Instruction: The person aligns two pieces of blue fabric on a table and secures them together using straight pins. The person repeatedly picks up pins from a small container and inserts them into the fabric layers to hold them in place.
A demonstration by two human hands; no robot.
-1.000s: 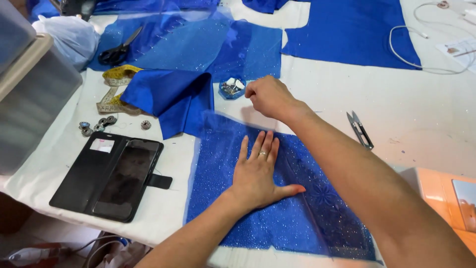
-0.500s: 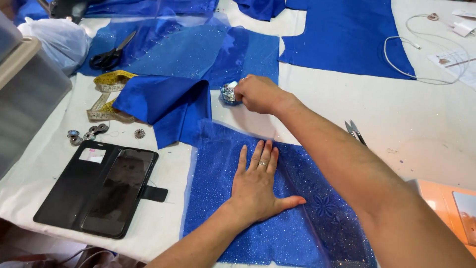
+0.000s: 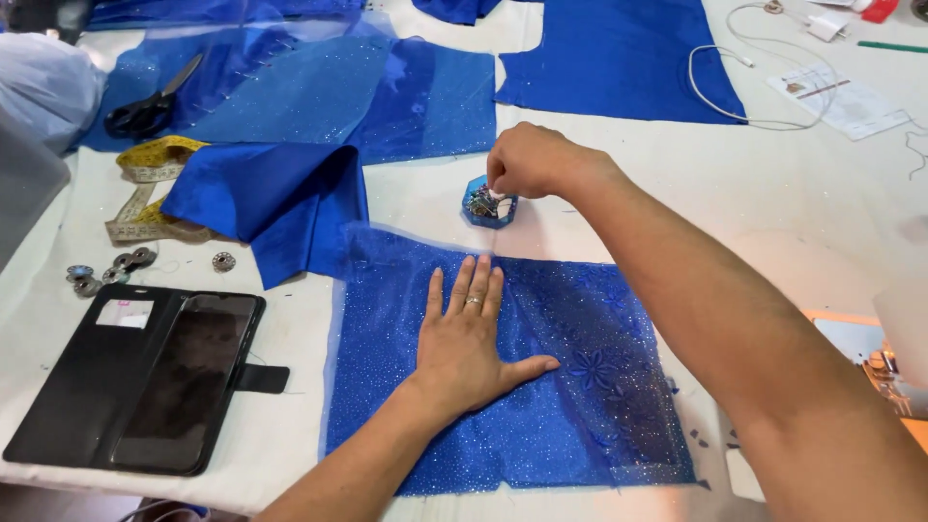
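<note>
Blue sequinned fabric (image 3: 580, 387) | left hand (image 3: 469, 343) flat, fingers spread | right hand (image 3: 527, 159) fingers pinched in pin box (image 3: 486, 205)

The left hand (image 3: 471, 333) lies flat on the sequinned fabric panel (image 3: 580, 387) near the table's (image 3: 822, 222) front edge. Behind the panel stands a small pin container (image 3: 486, 205), with the right hand (image 3: 530, 160) over it. Left of the panel lies an open phone case (image 3: 135, 377); behind it, bobbins (image 3: 108, 271), a tape measure (image 3: 145, 193), scissors (image 3: 150, 106).

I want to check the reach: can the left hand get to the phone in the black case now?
Probably yes. The left hand lies flat on the glittery blue fabric, and nothing stands between it and the phone.
</note>
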